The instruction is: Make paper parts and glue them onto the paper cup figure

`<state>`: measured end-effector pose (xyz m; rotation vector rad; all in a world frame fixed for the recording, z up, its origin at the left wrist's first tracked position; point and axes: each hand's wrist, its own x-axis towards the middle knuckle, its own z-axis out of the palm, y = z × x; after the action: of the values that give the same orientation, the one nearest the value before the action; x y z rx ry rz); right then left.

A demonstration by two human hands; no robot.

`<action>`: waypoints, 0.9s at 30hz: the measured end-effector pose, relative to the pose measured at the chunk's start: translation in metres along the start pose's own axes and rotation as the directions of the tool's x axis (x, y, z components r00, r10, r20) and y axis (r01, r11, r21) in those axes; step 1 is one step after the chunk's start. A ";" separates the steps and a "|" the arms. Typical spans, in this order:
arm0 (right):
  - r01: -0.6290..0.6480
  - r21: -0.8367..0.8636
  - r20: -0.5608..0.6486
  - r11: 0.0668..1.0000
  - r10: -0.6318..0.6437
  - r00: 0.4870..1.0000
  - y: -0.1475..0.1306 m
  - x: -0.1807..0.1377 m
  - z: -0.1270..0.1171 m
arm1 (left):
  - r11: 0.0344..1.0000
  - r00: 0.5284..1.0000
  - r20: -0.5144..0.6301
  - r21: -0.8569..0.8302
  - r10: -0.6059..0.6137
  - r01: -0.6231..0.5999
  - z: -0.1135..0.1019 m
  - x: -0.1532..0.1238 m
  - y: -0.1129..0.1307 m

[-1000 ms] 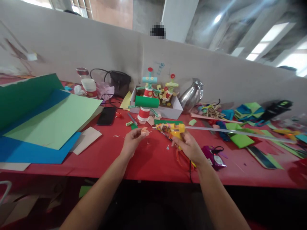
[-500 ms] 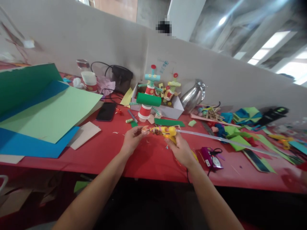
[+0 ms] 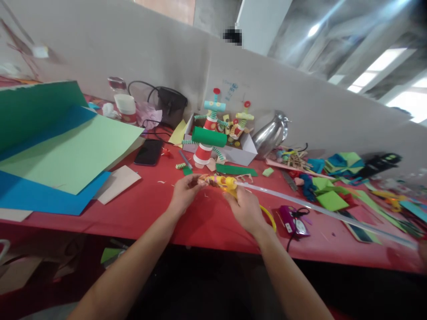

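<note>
My right hand point(image 3: 245, 206) is wrapped round the handle of a yellow hot glue gun point(image 3: 230, 183), held just above the table. From its back end a long clear glue stick point(image 3: 310, 206) runs out to the right. My left hand point(image 3: 187, 190) is closed in a pinch at the gun's nozzle end, on a small pale orange piece whose kind I cannot make out. Behind the hands stands a paper-cup figure point(image 3: 202, 153) with a green paper roll and coiled paper arms. A green paper strip point(image 3: 236, 170) lies in front of it.
Large coloured paper sheets point(image 3: 73, 153) cover the left side, beside a black phone point(image 3: 148, 152). A white box point(image 3: 245, 151) holds more cup figures, near a metal jug point(image 3: 271, 133). A purple box point(image 3: 294, 221) with a cable and craft scraps point(image 3: 330, 200) lie right.
My right hand and the glue gun have shifted left, closer to my left hand. The glue stick's far end now reaches further right and lower. The view has tilted slightly.
</note>
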<state>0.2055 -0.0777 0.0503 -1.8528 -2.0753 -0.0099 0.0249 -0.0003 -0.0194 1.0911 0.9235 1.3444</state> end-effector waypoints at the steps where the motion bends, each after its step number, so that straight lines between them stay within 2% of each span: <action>1: -0.013 -0.014 0.009 1.000 0.013 1.000 0.000 0.000 -0.001 | 1.000 1.000 -0.001 0.007 -0.002 0.002 0.000 0.000 -0.001; 5: -0.055 -0.032 0.029 0.998 0.056 0.998 -0.002 0.000 -0.003 | 1.000 1.000 0.007 0.024 0.007 -0.008 0.000 0.001 -0.002; 12: 0.042 0.061 -0.054 0.997 -0.039 0.998 0.000 0.001 0.000 | 1.000 1.000 0.003 -0.005 0.008 -0.008 0.000 0.000 0.000; 19: -0.049 0.220 -0.100 0.974 0.072 0.992 0.011 -0.007 -0.016 | 0.999 1.000 0.011 -0.041 0.001 0.000 0.003 -0.003 0.007; 24: -0.063 0.246 -0.073 0.967 0.083 0.994 0.009 -0.001 -0.006 | 0.997 0.997 0.077 -0.073 -0.014 0.020 0.003 -0.004 0.010; 27: -0.067 0.250 -0.074 0.966 0.088 0.993 0.006 0.000 0.002 | 0.997 0.997 0.076 -0.073 -0.008 0.013 0.003 -0.005 0.010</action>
<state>0.2113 -0.0760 0.0474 -1.7483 -1.8522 0.1796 0.0249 -0.0059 -0.0097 1.0718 0.8166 1.3096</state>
